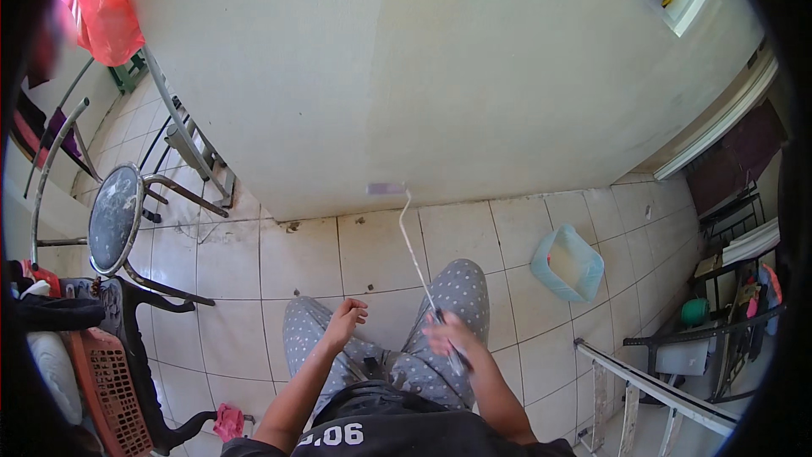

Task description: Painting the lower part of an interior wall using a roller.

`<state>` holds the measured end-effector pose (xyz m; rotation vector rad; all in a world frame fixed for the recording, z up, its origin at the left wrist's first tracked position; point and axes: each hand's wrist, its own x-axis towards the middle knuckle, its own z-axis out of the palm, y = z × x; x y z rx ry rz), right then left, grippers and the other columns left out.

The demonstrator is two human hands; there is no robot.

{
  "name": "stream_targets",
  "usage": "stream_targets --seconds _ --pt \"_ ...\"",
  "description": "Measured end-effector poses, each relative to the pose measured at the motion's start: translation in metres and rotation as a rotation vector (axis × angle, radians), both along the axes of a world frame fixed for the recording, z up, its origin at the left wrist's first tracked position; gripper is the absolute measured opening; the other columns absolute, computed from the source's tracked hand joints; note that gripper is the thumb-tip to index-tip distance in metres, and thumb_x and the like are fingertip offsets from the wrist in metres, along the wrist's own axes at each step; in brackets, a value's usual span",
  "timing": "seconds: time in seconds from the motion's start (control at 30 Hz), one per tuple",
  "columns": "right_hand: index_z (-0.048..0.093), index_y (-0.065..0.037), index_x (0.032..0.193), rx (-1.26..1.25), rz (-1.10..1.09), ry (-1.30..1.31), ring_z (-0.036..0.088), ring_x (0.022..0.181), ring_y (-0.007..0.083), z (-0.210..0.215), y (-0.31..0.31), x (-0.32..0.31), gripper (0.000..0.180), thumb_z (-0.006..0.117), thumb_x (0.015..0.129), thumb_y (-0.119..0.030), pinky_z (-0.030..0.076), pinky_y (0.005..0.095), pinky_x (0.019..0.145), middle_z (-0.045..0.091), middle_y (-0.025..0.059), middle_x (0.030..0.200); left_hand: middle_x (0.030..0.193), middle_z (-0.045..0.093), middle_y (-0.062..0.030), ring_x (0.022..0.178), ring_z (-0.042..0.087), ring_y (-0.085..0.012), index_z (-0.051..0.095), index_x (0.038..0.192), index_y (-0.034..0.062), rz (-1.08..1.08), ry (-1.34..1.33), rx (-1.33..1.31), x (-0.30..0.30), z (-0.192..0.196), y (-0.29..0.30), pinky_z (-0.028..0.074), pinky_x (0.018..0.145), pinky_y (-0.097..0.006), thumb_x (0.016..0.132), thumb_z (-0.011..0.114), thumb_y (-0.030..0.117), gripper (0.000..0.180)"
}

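Observation:
My right hand is wrapped round the handle of a paint roller. The roller's thin, bent metal rod reaches forward to a pale purple roller sleeve, which lies against the bottom of the wall. A darker, damp-looking area of the wall spreads right from a vertical edge above the sleeve. Over my left thigh hovers my left hand, loosely curled with its fingers a little apart and nothing visible in it.
A light-blue plastic basin with pale contents stands on the tiles, right of my legs. Behind it lies a metal ladder. To the left are a round-seated metal stool and an orange basket. A white-framed opening breaks the wall at upper right.

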<state>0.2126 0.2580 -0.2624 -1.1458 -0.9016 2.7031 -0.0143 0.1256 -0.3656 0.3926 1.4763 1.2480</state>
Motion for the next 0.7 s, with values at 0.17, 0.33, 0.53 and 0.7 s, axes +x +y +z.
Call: stream_targets --seconds 0.17,0.33,0.53,0.7 --pt "0.037 -0.013 0.086 -0.18 -0.027 0.019 0.036 0.037 0.0069 -0.076 0.019 -0.041 0.026 0.058 0.08 0.0 0.028 0.0248 0.035 0.035 -0.0051 0.051 0.085 0.057 -0.0015 0.077 0.054 -0.012 0.055 0.1 0.007 -0.037 0.017 -0.062 0.002 0.021 -0.004 0.04 0.068 -0.024 0.085 0.045 0.013 0.019" --pt "0.041 -0.009 0.097 0.005 -0.125 0.056 0.037 0.036 0.0092 0.011 -0.021 -0.025 0.024 0.055 0.081 0.002 0.031 0.0262 0.034 0.036 -0.0014 0.049 0.086 0.059 0.0016 0.078 0.055 -0.0097 0.056 0.099 0.0114 0.081 -0.024 -0.068 -0.008 0.018 -0.037 0.039 0.071 -0.025 0.086 0.043 0.016 0.019" --pt "0.038 -0.004 0.123 0.15 -0.218 0.022 0.037 0.035 0.0107 0.088 -0.032 -0.049 0.045 0.055 0.081 0.002 0.032 0.0261 0.035 0.038 0.0004 0.049 0.083 0.057 0.0014 0.074 0.054 -0.0091 0.056 0.098 0.0097 0.263 0.033 0.072 -0.014 0.007 -0.039 0.038 0.069 -0.023 0.086 0.046 0.014 0.016" --pt "0.037 -0.008 0.128 0.07 -0.302 -0.172 0.037 0.038 0.0091 -0.043 0.011 -0.096 0.05 0.054 0.082 -0.001 0.031 0.0254 0.037 0.037 -0.0014 0.05 0.082 0.057 0.0006 0.074 0.053 -0.0084 0.056 0.096 0.0086 0.188 0.061 0.152 -0.013 0.021 -0.028 0.038 0.068 -0.022 0.087 0.046 0.012 0.014"
